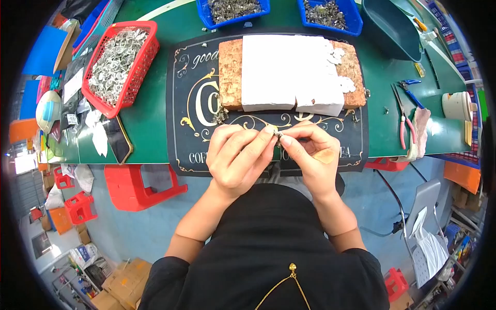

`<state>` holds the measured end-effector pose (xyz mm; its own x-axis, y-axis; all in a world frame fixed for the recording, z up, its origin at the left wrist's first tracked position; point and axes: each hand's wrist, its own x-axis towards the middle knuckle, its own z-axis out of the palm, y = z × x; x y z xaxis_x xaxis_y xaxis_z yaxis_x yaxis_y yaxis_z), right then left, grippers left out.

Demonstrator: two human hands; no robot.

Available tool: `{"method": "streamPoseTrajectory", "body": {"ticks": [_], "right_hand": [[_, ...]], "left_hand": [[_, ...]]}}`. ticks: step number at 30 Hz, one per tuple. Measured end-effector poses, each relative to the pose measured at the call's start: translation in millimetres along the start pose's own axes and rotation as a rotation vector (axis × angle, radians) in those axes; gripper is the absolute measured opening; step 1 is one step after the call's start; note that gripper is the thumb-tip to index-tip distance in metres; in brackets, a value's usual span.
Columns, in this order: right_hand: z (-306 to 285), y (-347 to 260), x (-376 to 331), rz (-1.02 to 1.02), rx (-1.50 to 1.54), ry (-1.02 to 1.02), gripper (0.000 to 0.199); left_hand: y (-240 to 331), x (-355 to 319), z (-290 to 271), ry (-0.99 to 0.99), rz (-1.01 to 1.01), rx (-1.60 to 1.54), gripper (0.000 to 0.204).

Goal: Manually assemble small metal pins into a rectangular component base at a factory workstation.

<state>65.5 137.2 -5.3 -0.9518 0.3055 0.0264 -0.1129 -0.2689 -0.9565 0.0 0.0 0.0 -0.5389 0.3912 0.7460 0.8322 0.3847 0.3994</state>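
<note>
My left hand (pixel 242 155) and my right hand (pixel 313 154) meet over the near part of a dark printed mat (pixel 191 113). Both pinch a small metal piece (pixel 279 136) between thumbs and fingertips; its exact kind is too small to make out. Just beyond my hands lies a cork-coloured block (pixel 231 72) covered by a white sheet (pixel 279 72) with a ragged right side. Small white flat pieces (pixel 345 83) rest at its right end. A little cluster of metal pieces (pixel 221 115) sits by the block's near left corner.
A red basket (pixel 142 64) of small pale parts stands on the left, near a phone (pixel 118 139). Blue bins (pixel 266 11) of metal parts and a dark green scoop-shaped tray (pixel 395 31) line the back. Pink-handled pliers (pixel 403 126), blue-handled cutters (pixel 412 95) and a white cup (pixel 457 107) lie right.
</note>
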Motion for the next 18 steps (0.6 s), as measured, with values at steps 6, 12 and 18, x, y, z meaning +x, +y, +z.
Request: {"method": "streamPoseTrajectory", "body": {"ticks": [6,12,18], "right_hand": [[3.2,1.3,0.8,-0.197,-0.268,0.05,0.01],[3.9,2.8,2.2,-0.439,-0.566,0.09,0.013],[4.8,-1.3,4.3,-0.63,-0.704,0.065,0.015]], "left_hand": [[-5.1,-0.3,2.6,0.007,0.015,0.028,0.027],[-0.9,-2.6,-1.3,-0.074,-0.233,-0.207,0.021],[-1.4,-4.2,-6.4,-0.135,-0.761,-0.967,0.021]]}}
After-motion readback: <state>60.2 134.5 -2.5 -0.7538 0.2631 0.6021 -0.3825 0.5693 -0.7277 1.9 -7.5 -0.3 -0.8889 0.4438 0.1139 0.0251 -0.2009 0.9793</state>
